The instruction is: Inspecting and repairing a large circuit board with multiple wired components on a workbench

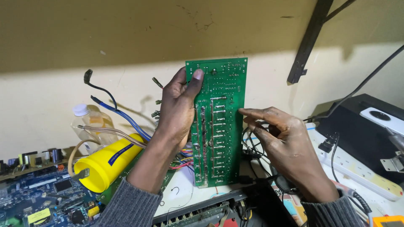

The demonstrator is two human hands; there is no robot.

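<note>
The left hand (179,107) grips a long green rectangular circuit board (218,126) by its left edge, thumb pressed on the solder side near the top, holding it upright in front of the pale wall with its lower end just above the cluttered surface (181,189). The right hand (280,141) is loosely open, its fingertips touching the board's right edge. A yellow plastic cylinder (110,162) lies tilted to the left, beside a blue circuit board (46,197) and coloured wires (118,111). A white power strip (357,168) sits to the right.
</note>
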